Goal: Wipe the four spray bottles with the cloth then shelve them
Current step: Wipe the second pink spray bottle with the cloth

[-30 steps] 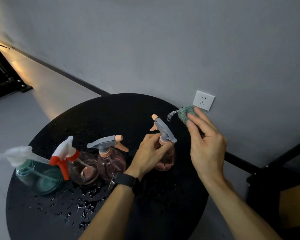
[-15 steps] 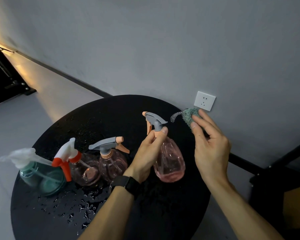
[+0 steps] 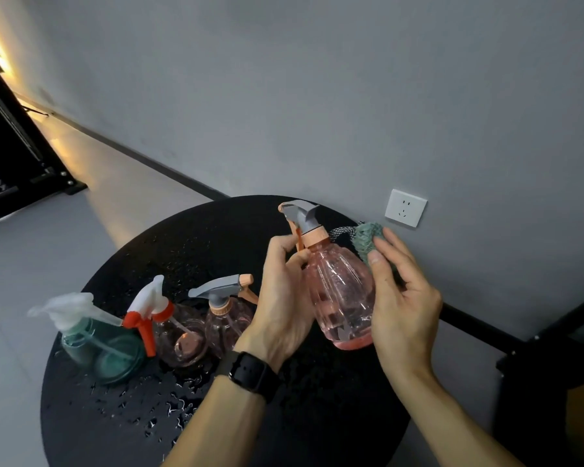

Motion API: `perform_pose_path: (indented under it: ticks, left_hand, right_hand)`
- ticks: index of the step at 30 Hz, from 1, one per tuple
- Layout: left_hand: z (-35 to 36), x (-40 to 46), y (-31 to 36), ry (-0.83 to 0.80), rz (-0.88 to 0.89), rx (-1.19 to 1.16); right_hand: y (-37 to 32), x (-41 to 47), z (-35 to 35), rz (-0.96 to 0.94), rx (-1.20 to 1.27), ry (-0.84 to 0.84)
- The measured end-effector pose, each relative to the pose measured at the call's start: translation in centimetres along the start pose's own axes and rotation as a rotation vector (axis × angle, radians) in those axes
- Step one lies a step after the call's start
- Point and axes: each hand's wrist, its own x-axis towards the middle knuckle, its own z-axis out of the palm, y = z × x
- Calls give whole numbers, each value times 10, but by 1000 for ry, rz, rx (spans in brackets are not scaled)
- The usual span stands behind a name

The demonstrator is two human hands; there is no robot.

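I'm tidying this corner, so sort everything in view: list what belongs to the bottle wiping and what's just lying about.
Job:
- pink ribbed plastic spray bottle with grey head, left hand gripping its neck
- green knitted cloth, right hand holding it
- second pink bottle
- clear bottle with red-and-white head
- teal bottle with white head

Lying about:
- round black wet table
- white wall socket
- black wristwatch

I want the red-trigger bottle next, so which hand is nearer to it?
Left. The left hand grips the pink bottle just right of the red-trigger bottle; the right hand, holding the cloth, is farther right.
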Motion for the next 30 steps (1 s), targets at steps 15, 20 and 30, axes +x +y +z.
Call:
perform_pose_path:
  ticks: [15,20,30]
  left_hand:
    - [-22,-28,38,-119,165,-82]
    - [-33,-38,48,1,157,-156]
    - [-73,-71,85,122,243,-155]
  right_hand:
    - [-44,-7,55,90,256,5]
    - [-56,-23,86,72,281,-48]
    - [-91,-39,118,-41,300,-328]
